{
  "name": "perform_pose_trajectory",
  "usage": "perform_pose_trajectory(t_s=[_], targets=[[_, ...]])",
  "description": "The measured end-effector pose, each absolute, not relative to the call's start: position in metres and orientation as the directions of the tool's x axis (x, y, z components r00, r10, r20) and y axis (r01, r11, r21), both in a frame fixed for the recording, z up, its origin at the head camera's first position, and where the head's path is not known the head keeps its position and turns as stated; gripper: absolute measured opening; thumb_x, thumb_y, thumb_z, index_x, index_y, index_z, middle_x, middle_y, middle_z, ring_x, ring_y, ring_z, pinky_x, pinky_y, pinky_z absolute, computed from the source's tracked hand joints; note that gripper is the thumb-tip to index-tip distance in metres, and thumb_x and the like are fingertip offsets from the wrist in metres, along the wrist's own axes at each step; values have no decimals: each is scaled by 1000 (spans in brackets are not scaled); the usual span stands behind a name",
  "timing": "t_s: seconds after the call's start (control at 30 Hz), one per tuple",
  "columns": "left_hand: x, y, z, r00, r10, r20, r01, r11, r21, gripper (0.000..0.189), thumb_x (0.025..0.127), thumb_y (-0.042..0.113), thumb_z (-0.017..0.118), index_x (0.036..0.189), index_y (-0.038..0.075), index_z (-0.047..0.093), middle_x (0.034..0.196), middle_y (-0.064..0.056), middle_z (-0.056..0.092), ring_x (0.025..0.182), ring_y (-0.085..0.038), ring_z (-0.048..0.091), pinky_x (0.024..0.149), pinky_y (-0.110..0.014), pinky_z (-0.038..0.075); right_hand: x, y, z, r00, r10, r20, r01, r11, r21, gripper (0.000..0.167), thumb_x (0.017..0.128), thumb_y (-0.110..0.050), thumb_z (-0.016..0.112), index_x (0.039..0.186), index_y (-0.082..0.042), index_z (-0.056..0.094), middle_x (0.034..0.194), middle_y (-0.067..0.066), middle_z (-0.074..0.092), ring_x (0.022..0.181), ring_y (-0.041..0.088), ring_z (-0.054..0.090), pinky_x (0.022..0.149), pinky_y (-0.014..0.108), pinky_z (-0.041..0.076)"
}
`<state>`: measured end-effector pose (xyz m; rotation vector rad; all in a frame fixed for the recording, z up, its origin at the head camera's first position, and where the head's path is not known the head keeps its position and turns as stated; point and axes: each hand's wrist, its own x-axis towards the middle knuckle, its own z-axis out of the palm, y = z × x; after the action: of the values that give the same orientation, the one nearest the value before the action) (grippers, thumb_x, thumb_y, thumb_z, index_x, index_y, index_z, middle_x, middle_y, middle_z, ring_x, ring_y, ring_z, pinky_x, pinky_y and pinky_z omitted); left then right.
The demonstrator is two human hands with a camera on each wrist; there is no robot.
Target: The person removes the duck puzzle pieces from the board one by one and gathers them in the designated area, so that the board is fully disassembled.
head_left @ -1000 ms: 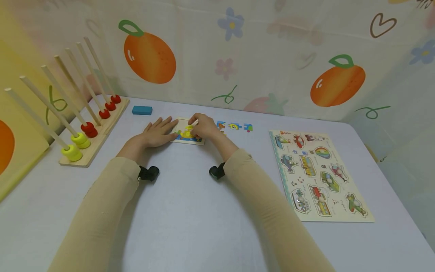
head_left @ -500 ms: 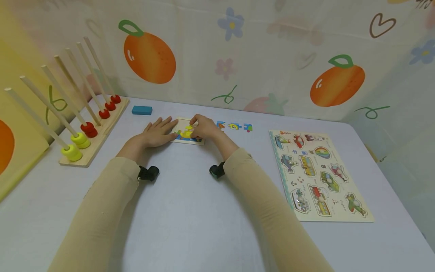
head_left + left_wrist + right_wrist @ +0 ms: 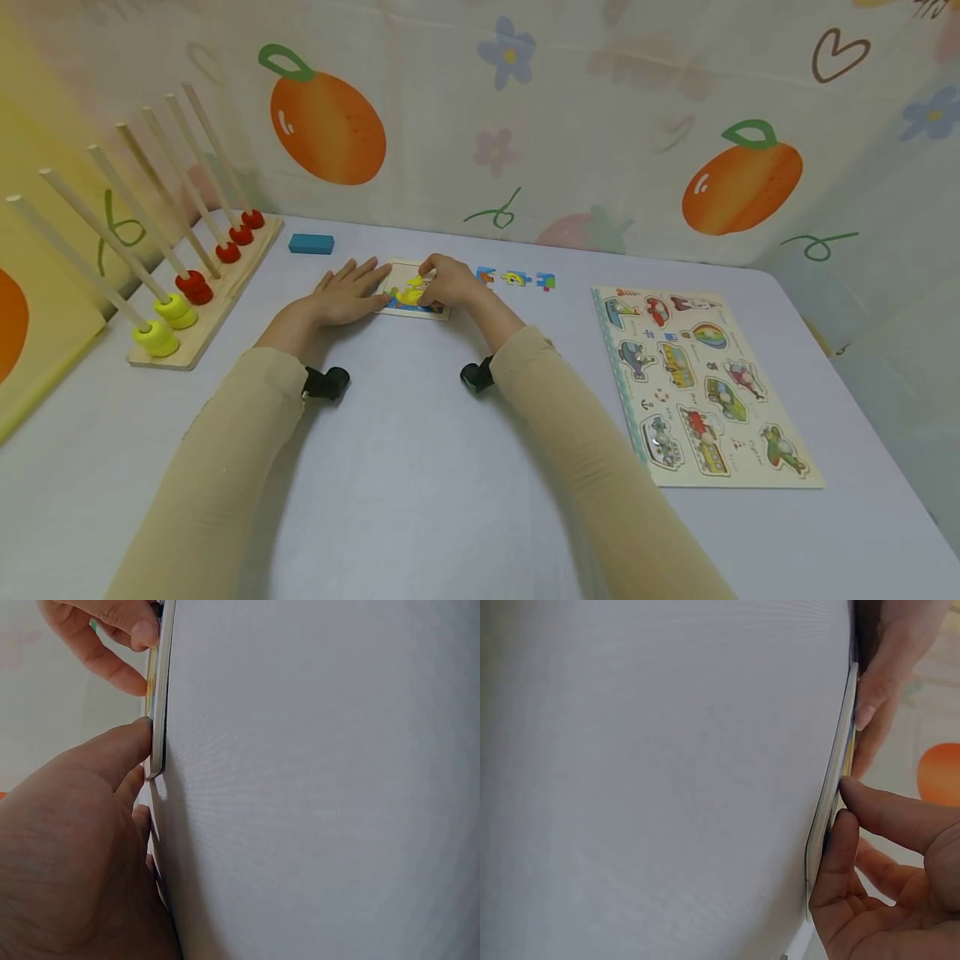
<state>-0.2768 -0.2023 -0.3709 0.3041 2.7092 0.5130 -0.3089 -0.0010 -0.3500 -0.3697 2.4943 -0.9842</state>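
Note:
A small wooden jigsaw tray (image 3: pixel 401 273) with a yellow duck picture lies on the table between both hands. My left hand (image 3: pixel 343 296) rests beside it with fingers spread; in the left wrist view its thumb (image 3: pixel 133 739) presses on the tray's near corner. Over the tray's right part, my right hand (image 3: pixel 452 282) has its fingers bent down onto the picture. In the right wrist view its thumb (image 3: pixel 870 806) and a curled finger meet close together at the tray's surface, pinching a jigsaw piece mostly hidden by the fingers.
Loose jigsaw pieces (image 3: pixel 516 278) lie just right of the right hand. A blue block (image 3: pixel 311 243) is behind the left hand. A wooden bead rack (image 3: pixel 234 279) with tall pegs stands at left. A vehicle peg puzzle (image 3: pixel 675 317) lies at right.
My right hand has shifted very slightly toward me over the tray, its fingers still on the picture. A yellowish bit seen beside it earlier is out of sight. My left hand stays put.

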Motion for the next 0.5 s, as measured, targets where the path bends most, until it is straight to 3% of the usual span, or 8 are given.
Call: perform_pose_trajectory(t_s=[0.5], targets=[[-275,-202,-369,-908,284,-308,148,905,398,69,103,44,37,160,15,10,168,-18,-1,153,-47,-9,120,-67,-11,-309,-2,-349,-868,-398,-297,-84,707,-702,53,85,-6,74,132,-8,50,135,14,59,68,11,54,61,16,47]])
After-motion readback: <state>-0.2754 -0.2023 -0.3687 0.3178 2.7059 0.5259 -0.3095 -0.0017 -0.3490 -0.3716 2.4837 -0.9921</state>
